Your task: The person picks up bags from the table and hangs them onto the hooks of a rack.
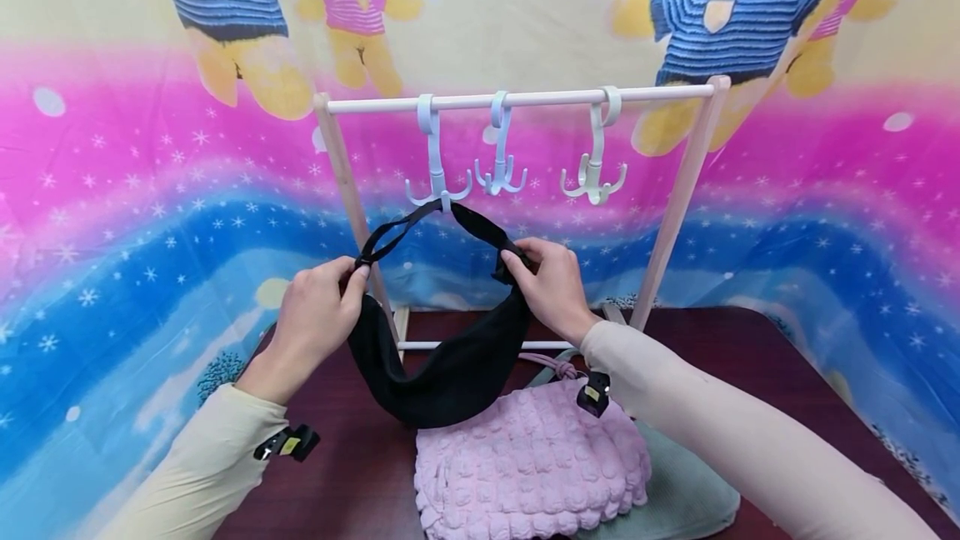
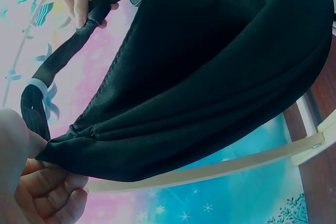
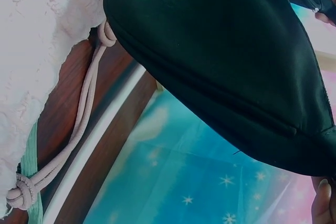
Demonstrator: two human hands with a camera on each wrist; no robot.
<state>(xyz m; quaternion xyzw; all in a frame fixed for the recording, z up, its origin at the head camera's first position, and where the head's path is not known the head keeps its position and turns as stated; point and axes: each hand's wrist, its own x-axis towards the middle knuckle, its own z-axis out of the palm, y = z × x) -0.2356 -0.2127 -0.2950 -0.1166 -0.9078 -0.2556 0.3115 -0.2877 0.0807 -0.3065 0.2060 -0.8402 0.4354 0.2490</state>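
A black fabric shoulder bag (image 1: 450,382) hangs by its strap (image 1: 480,226) from the leftmost pale blue multi-prong hook (image 1: 437,158). My left hand (image 1: 318,307) pinches the bag's left top corner, where the strap joins it. On the other side, my right hand (image 1: 551,282) grips the strap's right end, thumb in front. Between the hands the body of the bag sags, its top edge curving down. The left wrist view shows the bag (image 2: 210,93) close up, with the left thumb and fingers on its corner. In the right wrist view only some fingertips (image 3: 323,203) show.
A wooden rack with a white rail (image 1: 547,97) stands on the dark red table (image 1: 322,473). Two more hooks hang there, one pale blue (image 1: 500,161), one pale green (image 1: 595,165). A puffy pink bag (image 1: 532,461) lies in front, over a grey-green bag (image 1: 686,482).
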